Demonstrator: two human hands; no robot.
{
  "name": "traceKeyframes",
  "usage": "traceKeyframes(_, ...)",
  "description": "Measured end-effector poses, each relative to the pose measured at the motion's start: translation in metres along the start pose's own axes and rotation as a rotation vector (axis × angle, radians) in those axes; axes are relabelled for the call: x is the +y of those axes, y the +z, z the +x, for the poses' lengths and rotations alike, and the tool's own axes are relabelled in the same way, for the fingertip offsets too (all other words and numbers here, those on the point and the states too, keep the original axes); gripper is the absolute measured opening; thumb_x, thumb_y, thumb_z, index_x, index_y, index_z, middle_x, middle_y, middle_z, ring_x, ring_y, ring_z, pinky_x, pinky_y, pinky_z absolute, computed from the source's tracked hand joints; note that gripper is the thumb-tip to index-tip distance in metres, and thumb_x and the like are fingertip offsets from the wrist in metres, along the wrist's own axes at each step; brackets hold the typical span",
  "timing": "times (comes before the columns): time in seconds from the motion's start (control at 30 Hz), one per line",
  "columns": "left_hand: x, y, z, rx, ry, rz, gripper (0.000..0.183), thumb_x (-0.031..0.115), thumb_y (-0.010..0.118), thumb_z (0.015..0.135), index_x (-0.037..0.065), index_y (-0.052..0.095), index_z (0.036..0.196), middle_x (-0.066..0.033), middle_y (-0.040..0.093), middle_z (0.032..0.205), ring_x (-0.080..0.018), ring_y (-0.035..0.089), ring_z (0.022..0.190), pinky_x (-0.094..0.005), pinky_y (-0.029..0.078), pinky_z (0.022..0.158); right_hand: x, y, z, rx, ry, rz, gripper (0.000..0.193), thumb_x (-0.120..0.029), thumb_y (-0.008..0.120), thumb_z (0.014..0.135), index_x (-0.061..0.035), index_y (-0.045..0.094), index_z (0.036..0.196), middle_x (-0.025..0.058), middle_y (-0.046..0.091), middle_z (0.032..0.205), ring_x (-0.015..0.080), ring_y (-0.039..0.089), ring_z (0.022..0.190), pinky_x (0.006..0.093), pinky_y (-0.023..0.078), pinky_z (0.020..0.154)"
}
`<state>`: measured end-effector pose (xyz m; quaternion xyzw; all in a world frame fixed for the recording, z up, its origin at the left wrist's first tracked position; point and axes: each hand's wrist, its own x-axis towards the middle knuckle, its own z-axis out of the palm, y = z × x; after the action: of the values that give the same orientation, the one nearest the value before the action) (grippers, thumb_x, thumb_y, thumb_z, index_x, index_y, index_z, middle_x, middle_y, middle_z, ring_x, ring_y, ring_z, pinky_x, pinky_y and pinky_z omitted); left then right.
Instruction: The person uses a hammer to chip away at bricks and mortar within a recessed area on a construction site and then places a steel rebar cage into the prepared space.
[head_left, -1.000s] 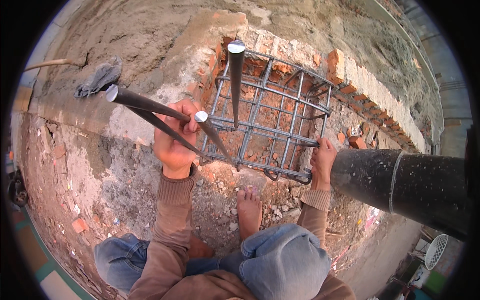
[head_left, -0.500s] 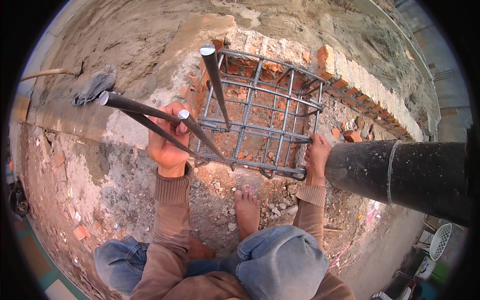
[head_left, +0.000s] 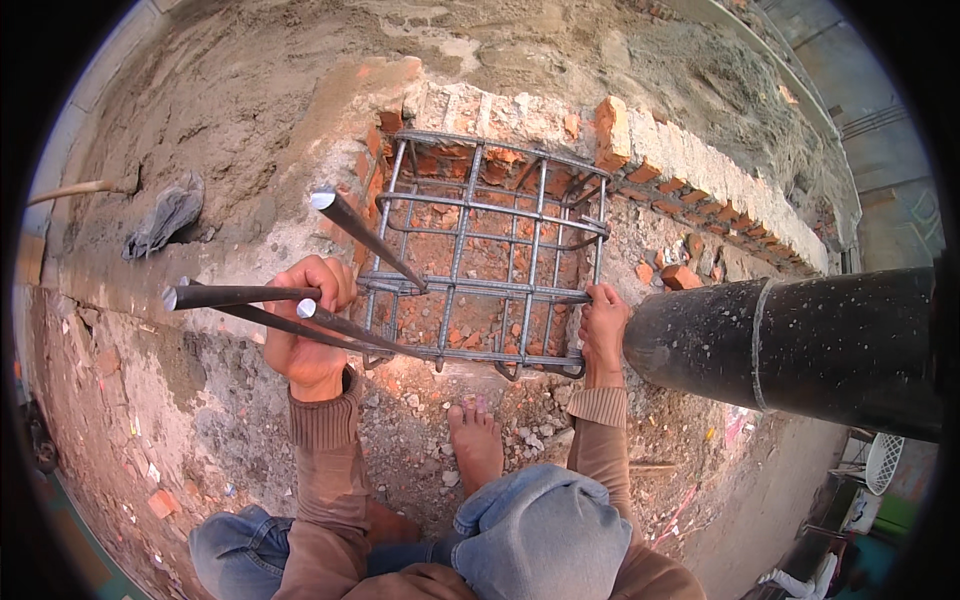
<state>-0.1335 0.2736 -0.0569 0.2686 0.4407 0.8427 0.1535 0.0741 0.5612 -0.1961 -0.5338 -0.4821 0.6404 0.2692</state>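
A cage of tied steel rebar (head_left: 457,245) lies in a square pit with broken brick sides. My left hand (head_left: 303,335) is curled at its left side, partly hidden behind dark steel rods (head_left: 365,240); the fingers appear closed around the cage's edge. Several such rods with bright cut ends stick up from the cage's left part, leaning left. On the right, my right hand (head_left: 604,325) pinches the end of a bar at the cage's edge. Bent bar hooks show along the near edge.
A thick black pipe (head_left: 790,340) comes in from the right, close to my right hand. A broken brick wall (head_left: 715,185) runs beyond the pit. Rubble (head_left: 425,460) surrounds my bare foot (head_left: 475,450). A grey rag (head_left: 165,215) and a wooden handle (head_left: 75,190) lie at the left.
The rods' free ends have swung left and nearer to me. Both hands keep their places on the cage. The whole view has shifted, with the scene now slightly left and lower.
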Motion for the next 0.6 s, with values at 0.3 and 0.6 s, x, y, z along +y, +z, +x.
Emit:
traceKeyframes(0.3,0.039,0.023,0.005,-0.087,0.034,-0.183,0.054,0.046,0.033,0.105,0.007,0.038,0.067,-0.0011,0.031,0.059,-0.0125,0.023,0.053,-0.0313,0.020,0.053,-0.051,-0.030,-0.034,-0.023,-0.066,-0.074,0.015,-0.019,0.062,0.092,-0.0064,0.063,0.100,-0.0076,0.038,0.052,0.0033,0.031,0.037,0.0230,0.021,0.033)
traceKeyframes(0.6,0.147,0.050,-0.011,0.069,0.056,-0.278,0.047,0.042,0.045,0.101,0.010,0.037,0.068,0.0009,0.033,0.058,-0.0103,0.026,0.050,-0.0280,0.022,0.049,-0.131,-0.030,-0.114,-0.185,-0.031,-0.003,0.011,-0.020,0.061,0.094,-0.0100,0.058,0.090,-0.0071,0.039,0.053,0.0035,0.029,0.037,0.0228,0.020,0.033)
